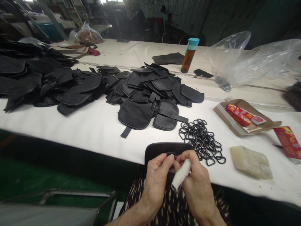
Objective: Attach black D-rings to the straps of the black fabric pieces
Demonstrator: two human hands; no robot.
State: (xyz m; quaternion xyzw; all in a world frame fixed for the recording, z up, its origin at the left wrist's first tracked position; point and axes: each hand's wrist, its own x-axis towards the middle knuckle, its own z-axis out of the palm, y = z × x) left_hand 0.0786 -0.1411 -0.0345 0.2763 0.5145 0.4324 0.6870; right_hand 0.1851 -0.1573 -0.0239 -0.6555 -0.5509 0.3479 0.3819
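Observation:
Both my hands meet at the table's near edge over a black leather piece point(160, 148). My left hand point(157, 175) pinches the piece's short strap from the left. My right hand point(194, 179), its forefinger wrapped in white tape, pinches the same strap from the right. A small black ring seems to sit on the strap between my fingertips, mostly hidden. Just right of the piece lies a heap of black D-rings point(202, 139). Beyond it, two similar black pieces with straps point(150, 114) lie flat in front of a larger pile point(152, 83).
A big heap of black pieces point(42, 83) fills the left. A pale waxy block point(251, 162), an open cardboard box with red packets point(244, 118), a red packet point(288, 142), a teal-capped bottle point(190, 55) and clear plastic bags point(249, 61) lie to the right. People sit far behind.

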